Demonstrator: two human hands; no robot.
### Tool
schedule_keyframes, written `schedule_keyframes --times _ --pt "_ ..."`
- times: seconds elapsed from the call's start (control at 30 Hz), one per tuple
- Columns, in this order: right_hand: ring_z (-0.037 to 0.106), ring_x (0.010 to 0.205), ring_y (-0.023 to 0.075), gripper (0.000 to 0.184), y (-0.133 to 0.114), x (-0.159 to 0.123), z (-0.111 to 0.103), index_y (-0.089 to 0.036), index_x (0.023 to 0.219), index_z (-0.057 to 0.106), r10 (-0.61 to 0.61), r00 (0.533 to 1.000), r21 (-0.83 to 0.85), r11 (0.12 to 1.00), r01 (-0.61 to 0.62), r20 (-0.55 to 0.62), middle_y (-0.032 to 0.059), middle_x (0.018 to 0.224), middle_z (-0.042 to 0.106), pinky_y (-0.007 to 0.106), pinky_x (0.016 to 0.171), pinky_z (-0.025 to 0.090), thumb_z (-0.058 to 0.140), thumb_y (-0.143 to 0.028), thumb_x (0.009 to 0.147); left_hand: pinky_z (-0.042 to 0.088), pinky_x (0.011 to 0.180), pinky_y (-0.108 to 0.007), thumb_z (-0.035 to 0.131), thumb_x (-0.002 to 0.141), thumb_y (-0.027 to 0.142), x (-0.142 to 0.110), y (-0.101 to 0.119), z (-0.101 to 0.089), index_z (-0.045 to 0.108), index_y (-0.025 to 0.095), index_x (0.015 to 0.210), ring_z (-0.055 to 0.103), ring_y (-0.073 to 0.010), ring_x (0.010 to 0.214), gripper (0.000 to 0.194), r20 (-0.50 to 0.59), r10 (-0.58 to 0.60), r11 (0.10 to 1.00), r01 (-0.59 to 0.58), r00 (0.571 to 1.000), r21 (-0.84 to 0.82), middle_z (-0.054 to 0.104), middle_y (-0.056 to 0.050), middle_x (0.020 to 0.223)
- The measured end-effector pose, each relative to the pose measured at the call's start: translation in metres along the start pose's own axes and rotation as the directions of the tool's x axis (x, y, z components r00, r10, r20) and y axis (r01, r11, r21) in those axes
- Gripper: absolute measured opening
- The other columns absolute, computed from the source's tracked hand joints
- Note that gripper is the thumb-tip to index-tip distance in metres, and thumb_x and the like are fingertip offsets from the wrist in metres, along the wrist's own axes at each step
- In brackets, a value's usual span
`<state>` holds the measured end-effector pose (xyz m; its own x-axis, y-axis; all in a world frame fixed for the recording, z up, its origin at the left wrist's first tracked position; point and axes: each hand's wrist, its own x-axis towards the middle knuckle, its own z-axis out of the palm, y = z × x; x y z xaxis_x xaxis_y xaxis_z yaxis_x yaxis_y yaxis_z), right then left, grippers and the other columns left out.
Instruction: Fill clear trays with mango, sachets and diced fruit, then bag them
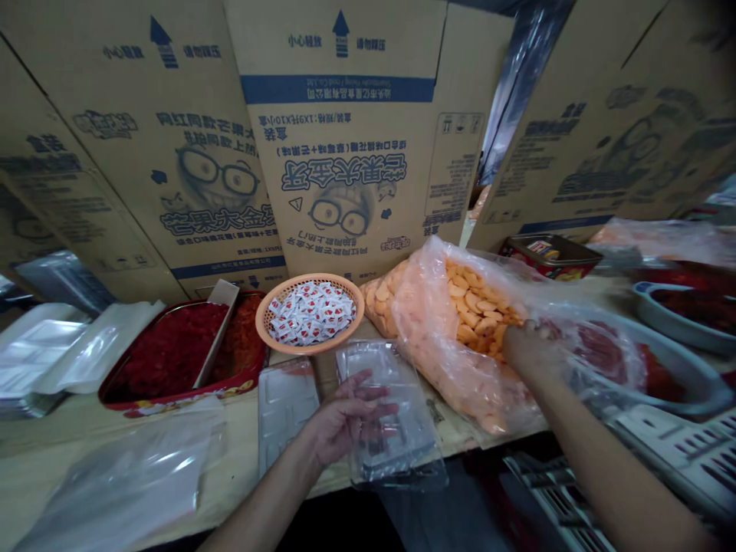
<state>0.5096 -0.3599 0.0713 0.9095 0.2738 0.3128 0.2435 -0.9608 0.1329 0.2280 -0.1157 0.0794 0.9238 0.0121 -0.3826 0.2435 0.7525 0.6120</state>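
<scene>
My left hand [345, 420] reaches over a clear plastic tray [396, 452] at the table's front edge, its fingers apart and nothing held in them. Left of it lies a second compartment tray [287, 406]. My right hand [524, 349] is at the mouth of a large clear plastic bag [425, 314]. Orange disc-shaped pieces [471, 303] fill the bag, and some lie right beside that hand. Blur and the bag's film hide the right fingers, so their grip does not show.
An orange basket [263, 326] of small white-and-red packets stands behind the trays. To its left is a red tin [106, 395] with red and orange contents and a divider. Large printed cartons [356, 115] line the back. Bowls [707, 395] and a crate [678, 445] stand right.
</scene>
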Motion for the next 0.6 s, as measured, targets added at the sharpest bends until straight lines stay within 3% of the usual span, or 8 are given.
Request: schedule_keyframes --times 0.13,0.27,0.33,0.4,0.43,0.47,0.53,0.6 --pt "0.060 0.083 0.0321 0.027 0.009 -0.003 -0.004 -0.009 0.074 0.067 -0.047 0.998 0.173 0.984 0.040 0.032 0.0216 0.085 0.061 0.038 0.064 0.043 0.041 -0.002 0.074 0.046 0.087 -0.051 0.063 0.064 0.001 -0.002 0.000 0.002 0.042 0.021 0.117 0.061 -0.0277 0.102 0.061 0.001 0.005 1.000 -0.005 1.000 0.002 0.059 -0.010 0.113" --pt "0.061 0.083 0.0251 0.030 -0.002 0.003 -0.021 -0.008 0.095 0.066 -0.023 0.999 0.349 0.936 0.037 -0.044 0.0201 0.094 0.062 0.033 0.068 0.046 0.041 -0.009 0.079 0.047 0.086 -0.050 0.064 0.063 0.001 -0.001 -0.003 0.000 0.043 0.021 0.117 0.062 -0.0273 0.101 0.061 0.018 0.002 1.000 -0.002 1.000 0.004 0.059 -0.010 0.114" --pt "0.061 0.078 0.0218 0.029 -0.013 0.002 -0.035 -0.009 0.101 0.064 0.051 0.998 0.634 0.773 -0.010 -0.046 0.0158 0.093 0.063 0.031 0.065 0.048 0.047 -0.019 0.079 0.048 0.085 -0.049 0.064 0.064 0.001 -0.001 -0.004 0.001 0.044 0.021 0.117 0.062 -0.0270 0.100 0.060 0.021 0.003 1.000 -0.003 1.000 0.006 0.060 -0.010 0.114" --pt "0.060 0.073 0.0191 0.031 -0.028 -0.004 -0.053 -0.013 0.100 0.063 0.056 0.998 0.911 0.409 -0.044 0.023 0.0113 0.092 0.065 0.030 0.062 0.049 0.057 -0.028 0.074 0.048 0.084 -0.049 0.063 0.064 0.001 -0.001 -0.004 0.003 0.044 0.021 0.117 0.063 -0.0269 0.098 0.060 0.026 0.003 1.000 -0.004 1.000 0.003 0.060 -0.010 0.113" --pt "0.060 0.071 0.0179 0.033 -0.036 -0.009 -0.063 -0.015 0.099 0.063 -0.004 0.998 0.974 0.221 -0.058 0.060 0.0098 0.094 0.065 0.029 0.060 0.050 0.062 -0.032 0.070 0.048 0.083 -0.049 0.063 0.064 0.000 -0.002 -0.004 0.005 0.045 0.021 0.117 0.063 -0.0270 0.097 0.059 0.034 -0.001 1.000 0.001 0.999 0.002 0.061 -0.010 0.112" --pt "0.060 0.072 0.0169 0.034 -0.045 -0.015 -0.072 -0.017 0.097 0.063 -0.105 0.991 0.993 0.091 -0.071 0.080 0.0088 0.097 0.066 0.029 0.060 0.050 0.065 -0.034 0.067 0.048 0.083 -0.049 0.063 0.064 0.000 -0.003 -0.003 0.006 0.045 0.021 0.117 0.063 -0.0273 0.097 0.060 0.047 -0.010 1.000 0.010 0.999 0.001 0.061 -0.010 0.111" --pt "0.061 0.075 0.0163 0.036 -0.062 -0.029 -0.091 -0.018 0.093 0.064 -0.318 0.943 0.993 -0.032 -0.117 0.101 0.0080 0.098 0.066 0.027 0.063 0.050 0.070 -0.035 0.063 0.048 0.082 -0.050 0.062 0.063 -0.001 -0.006 -0.001 0.009 0.045 0.020 0.118 0.063 -0.0284 0.096 0.061 0.072 -0.033 0.999 0.033 0.997 0.003 0.061 -0.010 0.111" --pt "0.061 0.083 0.0170 0.032 -0.079 -0.044 -0.109 -0.017 0.088 0.067 -0.576 0.809 0.991 0.017 -0.132 0.118 0.0090 0.097 0.067 0.025 0.068 0.049 0.074 -0.032 0.061 0.048 0.082 -0.050 0.062 0.062 -0.003 -0.008 0.000 0.011 0.045 0.020 0.119 0.063 -0.0300 0.098 0.064 0.107 -0.066 0.998 0.066 0.992 0.007 0.061 -0.011 0.113"
